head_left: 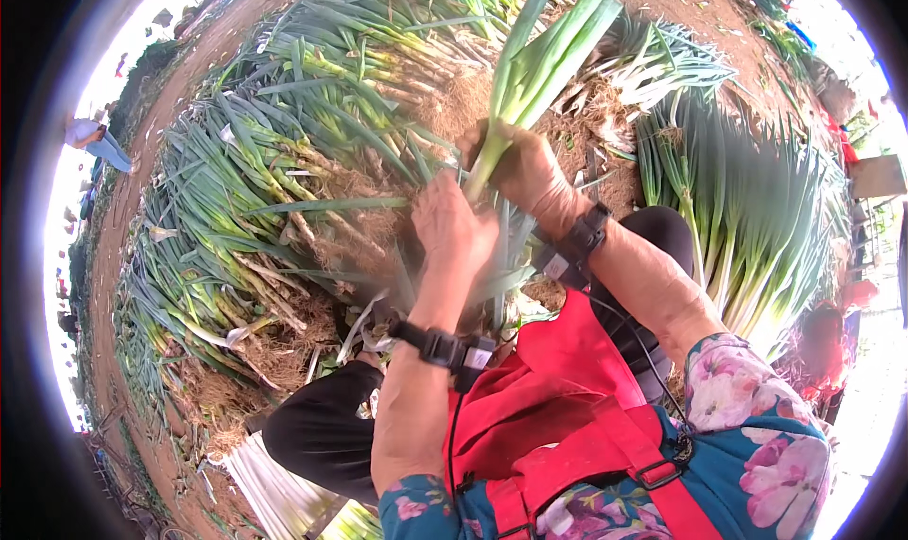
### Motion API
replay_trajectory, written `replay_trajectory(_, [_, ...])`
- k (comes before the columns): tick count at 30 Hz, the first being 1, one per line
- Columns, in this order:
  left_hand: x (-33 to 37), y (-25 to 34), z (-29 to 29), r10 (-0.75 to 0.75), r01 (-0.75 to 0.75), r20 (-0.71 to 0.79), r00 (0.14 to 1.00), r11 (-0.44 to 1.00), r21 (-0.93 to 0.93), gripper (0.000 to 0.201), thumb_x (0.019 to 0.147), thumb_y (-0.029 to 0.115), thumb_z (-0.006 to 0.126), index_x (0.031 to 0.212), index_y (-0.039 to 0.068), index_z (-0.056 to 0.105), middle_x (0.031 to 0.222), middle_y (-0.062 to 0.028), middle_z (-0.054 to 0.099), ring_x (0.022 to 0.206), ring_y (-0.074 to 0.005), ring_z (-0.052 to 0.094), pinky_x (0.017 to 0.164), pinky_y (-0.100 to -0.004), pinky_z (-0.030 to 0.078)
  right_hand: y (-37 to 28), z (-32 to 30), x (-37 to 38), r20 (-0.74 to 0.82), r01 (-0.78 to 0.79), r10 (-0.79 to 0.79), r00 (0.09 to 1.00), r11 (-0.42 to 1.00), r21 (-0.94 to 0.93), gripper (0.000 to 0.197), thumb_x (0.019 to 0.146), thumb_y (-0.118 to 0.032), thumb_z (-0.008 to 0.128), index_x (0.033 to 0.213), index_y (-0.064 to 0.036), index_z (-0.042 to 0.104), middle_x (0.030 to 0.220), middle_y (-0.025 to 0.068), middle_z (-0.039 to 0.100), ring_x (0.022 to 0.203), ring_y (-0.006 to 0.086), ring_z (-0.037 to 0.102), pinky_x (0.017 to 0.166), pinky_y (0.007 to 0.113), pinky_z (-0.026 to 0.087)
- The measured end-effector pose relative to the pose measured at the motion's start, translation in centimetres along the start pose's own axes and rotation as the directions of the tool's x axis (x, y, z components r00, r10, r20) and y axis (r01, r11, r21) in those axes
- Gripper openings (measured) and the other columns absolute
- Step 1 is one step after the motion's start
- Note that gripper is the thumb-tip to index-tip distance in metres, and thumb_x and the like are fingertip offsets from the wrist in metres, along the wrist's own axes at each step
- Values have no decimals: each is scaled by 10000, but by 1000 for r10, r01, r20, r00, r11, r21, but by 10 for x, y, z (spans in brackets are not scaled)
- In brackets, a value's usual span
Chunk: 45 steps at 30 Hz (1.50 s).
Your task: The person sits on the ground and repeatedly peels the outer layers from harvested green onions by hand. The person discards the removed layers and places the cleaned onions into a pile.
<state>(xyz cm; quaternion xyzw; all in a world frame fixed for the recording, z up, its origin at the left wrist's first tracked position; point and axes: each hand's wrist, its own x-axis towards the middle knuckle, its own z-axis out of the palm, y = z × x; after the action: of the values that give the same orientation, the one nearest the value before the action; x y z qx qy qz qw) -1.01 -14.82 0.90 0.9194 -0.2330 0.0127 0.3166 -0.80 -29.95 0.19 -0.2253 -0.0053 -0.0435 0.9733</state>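
A large green onion (547,72) slants up and to the right in front of me, its broad green leaves at the top and its paler stalk lower down. My right hand (534,173) is closed around the stalk. Just left of it and lower, my left hand (456,226) is closed at the lower end of the same stalk; its fingertips are partly hidden and slightly blurred. Some loose leaves (511,247) hang blurred below and between the hands. A single long leaf (326,204) stretches left from beside my left hand.
Untrimmed green onions with tangled roots (218,190) lie heaped to the left and ahead. A bundle of cleaner green onions (747,209) lies on the right, a smaller bunch (657,62) beyond. White stalks (274,488) sit at lower left. A person (95,138) is far left.
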Motion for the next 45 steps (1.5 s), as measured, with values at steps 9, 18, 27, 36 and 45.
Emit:
replay_trajectory(9, [-33,-21,38,-65,67,54,996,997,-41,339,908,277,666,1029,-8,529,862,-293,665,857,-499,639,769,-588,483,13,-4,-6,-368,-154,196,909,978,142,140,1012,-239,510,1028,-114,451,825,87,516,743,247,511,712,425,444])
replay_trajectory(18, [-161,-75,-16,-93,162,287,953,960,-228,256,1026,275,531,1011,20,509,734,-264,623,753,-503,619,629,-533,469,-18,-17,11,-299,-73,123,946,982,175,136,993,-233,492,990,-98,509,788,49,506,683,214,512,646,382,458])
replay_trajectory(27, [-185,-76,-54,-235,449,430,871,737,-506,372,1063,348,455,930,31,598,648,5,499,574,-89,449,521,-274,369,-24,-3,-5,-197,10,-1,980,999,42,259,1008,-293,509,1060,-40,521,840,82,585,727,226,598,695,388,531])
replay_trajectory(36, [-196,-129,-12,-163,345,365,917,784,-516,388,1042,297,464,753,71,592,637,4,523,514,-109,455,490,-272,365,7,30,-52,-312,120,-142,939,989,-88,346,1004,-402,580,1146,-89,543,803,-8,540,685,108,507,582,275,415])
replay_trajectory(45, [-205,-159,-7,-480,700,579,659,673,-238,263,952,245,599,867,0,645,634,-58,604,498,-136,519,474,-284,384,-295,18,30,-349,331,-491,798,841,-427,319,1058,-325,418,1061,-28,534,789,81,571,608,147,502,569,306,482])
